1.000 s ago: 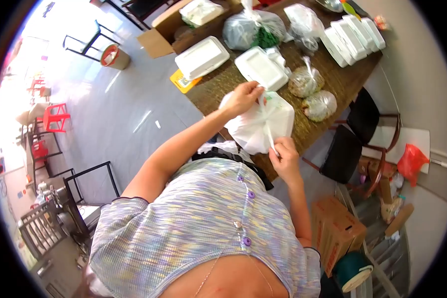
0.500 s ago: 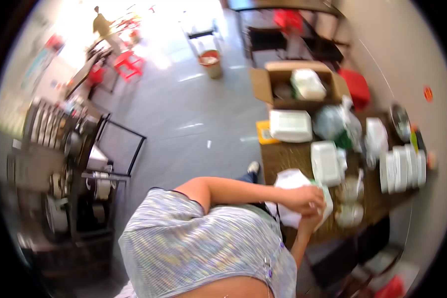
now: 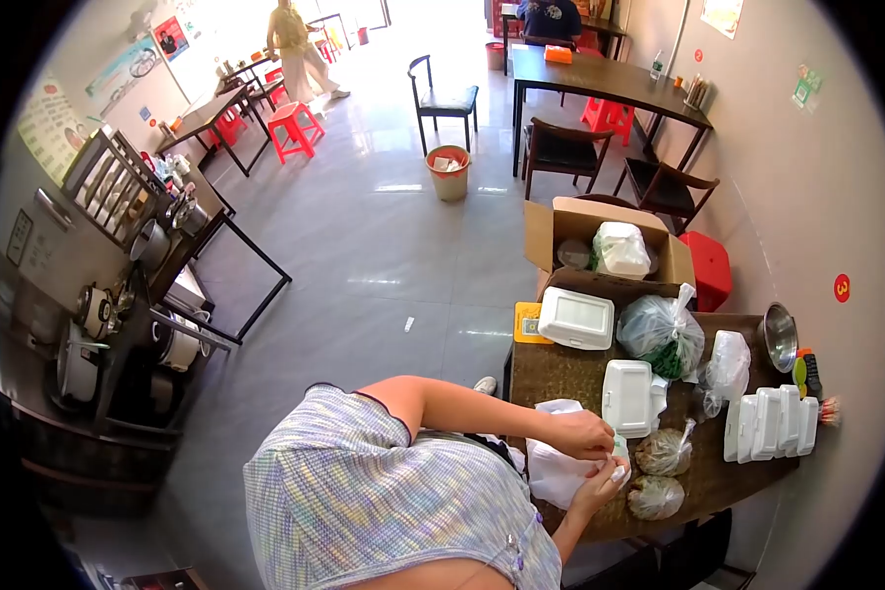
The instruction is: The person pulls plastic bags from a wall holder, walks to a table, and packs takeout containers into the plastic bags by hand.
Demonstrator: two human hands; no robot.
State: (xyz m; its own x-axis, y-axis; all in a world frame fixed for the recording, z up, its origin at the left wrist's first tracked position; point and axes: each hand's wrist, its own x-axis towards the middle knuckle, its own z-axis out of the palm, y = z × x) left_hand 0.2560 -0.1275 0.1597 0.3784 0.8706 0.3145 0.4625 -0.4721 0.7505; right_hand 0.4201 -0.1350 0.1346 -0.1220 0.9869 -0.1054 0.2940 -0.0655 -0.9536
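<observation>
A white plastic bag point(image 3: 558, 474) lies at the near left edge of the brown table, by my body. My left hand point(image 3: 582, 435) is over its top, fingers pinched on the bag's plastic. Just below and to the right, my right hand point(image 3: 597, 484) is closed on the gathered end of the same bag. A white foam box point(image 3: 627, 397) stands just beyond my hands. Two tied clear bags of food, one point(image 3: 665, 451) above the other point(image 3: 655, 498), sit right of them.
Farther back are a closed foam box point(image 3: 576, 318), a bag with greens point(image 3: 662, 334), an open carton point(image 3: 539, 236), several foam boxes point(image 3: 772, 423) and a metal bowl point(image 3: 780, 336). A person point(image 3: 290, 44) walks at the upper left; another person point(image 3: 551, 20) sits at the top.
The view has swung up toward the room. My hands, earlier apart on either side of the bag, are now close together at its top.
</observation>
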